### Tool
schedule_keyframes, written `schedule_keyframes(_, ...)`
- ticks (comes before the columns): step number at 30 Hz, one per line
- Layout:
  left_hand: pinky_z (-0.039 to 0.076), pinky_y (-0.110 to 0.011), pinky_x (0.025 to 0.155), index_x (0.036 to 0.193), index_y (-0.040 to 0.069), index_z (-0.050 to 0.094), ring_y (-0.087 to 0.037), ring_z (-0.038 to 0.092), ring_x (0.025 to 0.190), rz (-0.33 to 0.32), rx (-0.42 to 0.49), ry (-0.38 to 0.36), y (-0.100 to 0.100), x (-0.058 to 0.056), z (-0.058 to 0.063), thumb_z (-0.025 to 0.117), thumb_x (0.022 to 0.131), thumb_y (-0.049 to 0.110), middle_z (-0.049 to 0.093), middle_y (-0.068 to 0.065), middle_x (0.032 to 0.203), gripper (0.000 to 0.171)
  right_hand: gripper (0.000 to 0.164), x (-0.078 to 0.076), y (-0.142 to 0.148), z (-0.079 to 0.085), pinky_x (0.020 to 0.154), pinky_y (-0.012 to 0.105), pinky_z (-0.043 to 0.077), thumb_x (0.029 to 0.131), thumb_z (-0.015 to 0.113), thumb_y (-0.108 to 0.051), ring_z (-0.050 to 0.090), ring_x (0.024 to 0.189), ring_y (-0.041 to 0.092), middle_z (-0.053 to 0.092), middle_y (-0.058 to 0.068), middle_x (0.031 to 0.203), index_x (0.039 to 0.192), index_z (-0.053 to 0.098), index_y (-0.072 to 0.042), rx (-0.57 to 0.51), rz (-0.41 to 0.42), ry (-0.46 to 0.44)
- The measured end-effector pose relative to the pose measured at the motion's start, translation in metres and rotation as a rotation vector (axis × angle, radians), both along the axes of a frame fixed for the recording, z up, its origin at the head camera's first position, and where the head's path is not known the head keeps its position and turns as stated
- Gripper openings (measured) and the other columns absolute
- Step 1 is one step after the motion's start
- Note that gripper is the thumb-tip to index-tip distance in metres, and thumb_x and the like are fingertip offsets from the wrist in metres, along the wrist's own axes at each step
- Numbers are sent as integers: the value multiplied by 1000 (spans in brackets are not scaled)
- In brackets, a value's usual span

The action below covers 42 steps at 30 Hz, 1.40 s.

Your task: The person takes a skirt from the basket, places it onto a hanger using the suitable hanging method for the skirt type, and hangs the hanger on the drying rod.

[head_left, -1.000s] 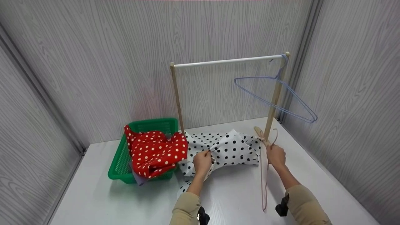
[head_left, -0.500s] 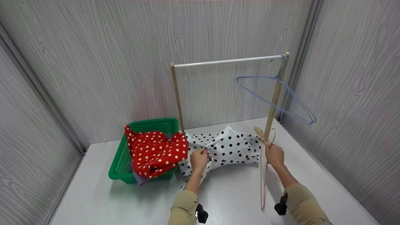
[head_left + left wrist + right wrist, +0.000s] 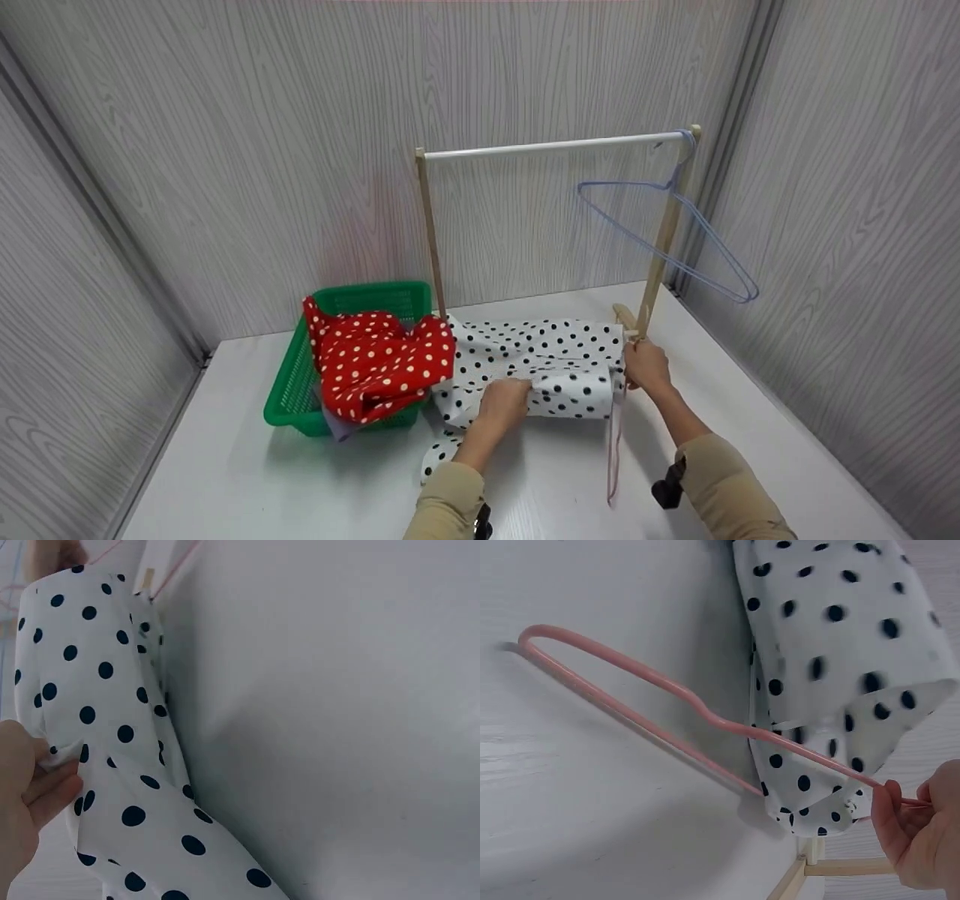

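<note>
A white cloth with black dots (image 3: 570, 341) lies rumpled under the rack, its front part lifted and folded. My left hand (image 3: 504, 401) pinches a fold of it between thumb and fingers, as the left wrist view shows (image 3: 30, 791). A pink clothes hanger (image 3: 622, 660) is pinched by its wire in my right hand (image 3: 646, 364), at the cloth's right end. In the right wrist view, one wire of the hanger crosses in front of the cloth's opening, while the other passes out of sight behind the cloth's edge.
A green basket (image 3: 279, 409) on the left holds a red cloth with white dots (image 3: 382, 360), which overhangs its rim. Behind stands a wooden rack with a white bar (image 3: 555, 146). A blue hanger (image 3: 637, 240) hangs at its right end. A wooden foot (image 3: 624, 315) juts out at the right post.
My right hand has shifted left with the pink hanger, bringing it against the cloth. My left hand has moved slightly right, and the raised peak of the cloth has folded down toward the front.
</note>
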<state>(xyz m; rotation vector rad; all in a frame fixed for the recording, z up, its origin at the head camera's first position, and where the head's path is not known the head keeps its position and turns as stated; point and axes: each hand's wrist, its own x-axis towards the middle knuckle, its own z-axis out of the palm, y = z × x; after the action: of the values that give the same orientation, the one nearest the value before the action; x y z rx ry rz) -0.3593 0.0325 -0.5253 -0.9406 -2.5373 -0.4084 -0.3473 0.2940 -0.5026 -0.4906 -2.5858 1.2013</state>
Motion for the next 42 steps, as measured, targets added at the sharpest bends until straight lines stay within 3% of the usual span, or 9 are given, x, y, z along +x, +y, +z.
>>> schedule_keyframes(4,42,-25,45,71,11,64,-12,52,48,-46,-252,172,11,13,-14,66,77,9,58,0,59,7,25,0,-5,4,39,26,47,95,37,-16,51,37,12,50,6,51,79,49,-1,-14,39,-47)
schedule_keyframes(6,44,-26,50,85,11,64,-15,55,56,-36,-331,141,18,21,-16,66,80,17,60,-1,70,8,25,0,-8,4,40,28,48,95,38,-16,52,37,13,49,5,51,79,49,-1,-7,51,-56)
schedule_keyframes(12,45,-36,75,137,19,37,-24,57,91,100,-529,11,46,49,-21,68,76,50,51,-8,122,75,32,-1,-13,0,37,27,45,96,38,-18,58,40,20,52,6,52,68,49,-5,78,-11,-42)
schedule_keyframes(19,42,-37,77,140,27,38,-23,50,107,245,-736,254,79,67,-38,41,95,39,43,-4,137,46,34,-2,-11,-1,33,24,41,96,39,-19,51,34,12,58,13,58,67,51,-5,125,-82,15)
schedule_keyframes(24,38,-36,81,132,22,50,-19,44,111,245,-822,243,93,68,-41,39,97,37,45,-1,134,40,35,-2,-13,-1,33,25,42,96,38,-19,49,33,11,56,13,58,67,50,-5,111,-83,49)
schedule_keyframes(29,36,-35,81,115,18,64,-16,47,97,203,-735,115,103,69,-46,45,94,31,59,1,109,31,33,-3,-19,-4,32,26,42,95,37,-18,48,32,11,56,15,59,70,51,-2,112,-73,74)
schedule_keyframes(32,36,-32,74,95,18,70,-14,47,81,199,-593,78,104,67,-49,51,90,28,63,3,86,21,34,-4,-22,-4,33,26,42,96,38,-18,47,33,10,55,12,57,69,52,-2,117,-63,65)
schedule_keyframes(39,34,-27,56,66,19,66,-12,49,62,107,-30,150,89,50,-34,67,76,17,63,6,62,10,34,-7,-14,8,37,28,46,97,37,-16,56,41,17,51,7,56,73,55,1,79,-20,31)
schedule_keyframes(42,31,-24,54,65,18,66,-12,48,58,6,37,173,82,47,-29,69,76,16,63,7,61,12,34,-10,-8,11,39,28,48,97,36,-16,56,40,16,48,4,54,70,51,-2,11,-24,3)
